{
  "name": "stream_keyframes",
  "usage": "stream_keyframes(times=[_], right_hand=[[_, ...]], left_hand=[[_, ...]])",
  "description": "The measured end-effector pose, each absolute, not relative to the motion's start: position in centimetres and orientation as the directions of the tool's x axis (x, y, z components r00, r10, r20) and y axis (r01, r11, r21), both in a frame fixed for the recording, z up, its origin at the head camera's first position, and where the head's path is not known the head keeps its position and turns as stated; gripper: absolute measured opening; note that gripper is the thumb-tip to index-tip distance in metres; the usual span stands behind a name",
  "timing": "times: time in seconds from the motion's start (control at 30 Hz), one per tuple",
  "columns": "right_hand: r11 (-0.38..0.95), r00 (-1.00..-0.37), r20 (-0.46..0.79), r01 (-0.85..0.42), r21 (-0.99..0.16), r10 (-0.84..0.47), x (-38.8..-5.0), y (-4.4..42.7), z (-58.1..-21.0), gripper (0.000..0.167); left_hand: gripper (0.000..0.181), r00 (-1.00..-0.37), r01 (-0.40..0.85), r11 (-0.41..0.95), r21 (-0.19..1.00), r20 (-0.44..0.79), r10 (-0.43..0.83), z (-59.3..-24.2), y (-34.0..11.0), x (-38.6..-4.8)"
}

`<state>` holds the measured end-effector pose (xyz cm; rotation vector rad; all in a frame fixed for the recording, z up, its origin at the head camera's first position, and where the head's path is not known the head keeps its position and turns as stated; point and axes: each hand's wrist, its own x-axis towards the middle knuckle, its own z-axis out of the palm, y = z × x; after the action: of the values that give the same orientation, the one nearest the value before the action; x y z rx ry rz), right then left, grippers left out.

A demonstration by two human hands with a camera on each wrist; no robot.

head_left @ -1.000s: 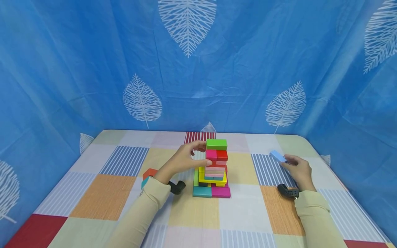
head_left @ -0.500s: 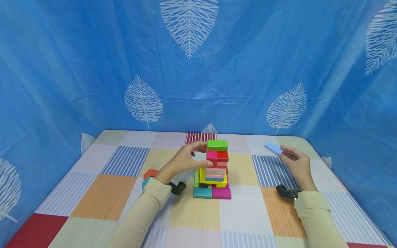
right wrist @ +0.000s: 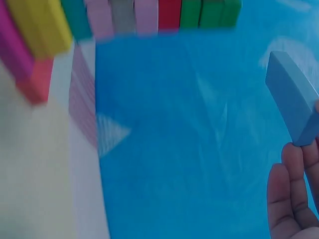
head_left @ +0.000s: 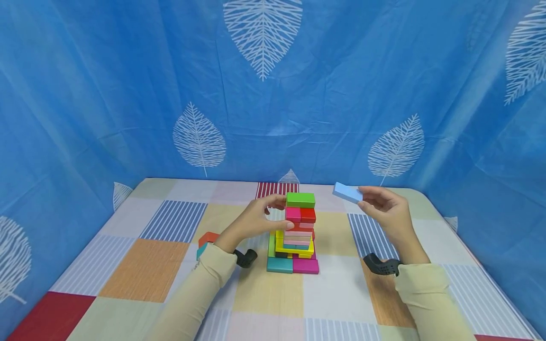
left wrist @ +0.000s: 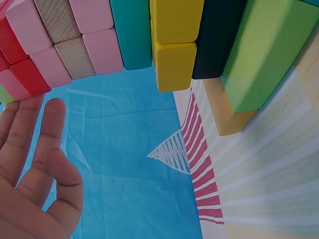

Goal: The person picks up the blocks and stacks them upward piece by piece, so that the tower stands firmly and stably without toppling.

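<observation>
A tower of coloured wooden blocks (head_left: 297, 240) stands mid-table, with one green block (head_left: 300, 200) lying on top. My left hand (head_left: 253, 219) is at the tower's upper left side. Its thumb tip touches the front near the red and pink layers, and other fingers reach toward the back. Those fingers look mostly straight in the left wrist view, close against the upper blocks (left wrist: 22, 79). To the right of the tower, my right hand (head_left: 390, 213) pinches a light blue block (head_left: 347, 192) by its right end, held up in the air.
Orange and teal blocks (head_left: 208, 239) lie left of the tower, partly hidden by my left forearm. Teal and magenta blocks (head_left: 305, 266) form the tower's wide base. A patchwork cloth (head_left: 266, 296) covers the table. Blue leaf-print curtain (head_left: 315, 118) hangs behind and at both sides.
My right hand has lifted the light blue block off the table and carried it left, toward the tower. My left hand stays at the tower's side.
</observation>
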<state>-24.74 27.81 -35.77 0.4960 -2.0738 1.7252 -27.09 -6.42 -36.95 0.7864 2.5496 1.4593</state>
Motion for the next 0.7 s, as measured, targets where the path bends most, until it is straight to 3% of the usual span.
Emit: stream_keyframes(times=[0.43, 0.7], right_hand=[[0.061, -0.769, 0.591, -0.62, -0.782, -0.243, -23.2, 23.4, -35.3, 0.03], [0.063, -0.736, 0.617, -0.654, -0.753, -0.279, -23.0, 21.9, -36.1, 0.045]], left_hand=[[0.069, -0.859, 0.394, 0.409, 0.823, 0.172, 0.483, -37.1, -6.4, -27.2], [0.069, -0.856, 0.398, 0.407, 0.822, 0.173, 0.488, -37.0, -6.4, -27.1]])
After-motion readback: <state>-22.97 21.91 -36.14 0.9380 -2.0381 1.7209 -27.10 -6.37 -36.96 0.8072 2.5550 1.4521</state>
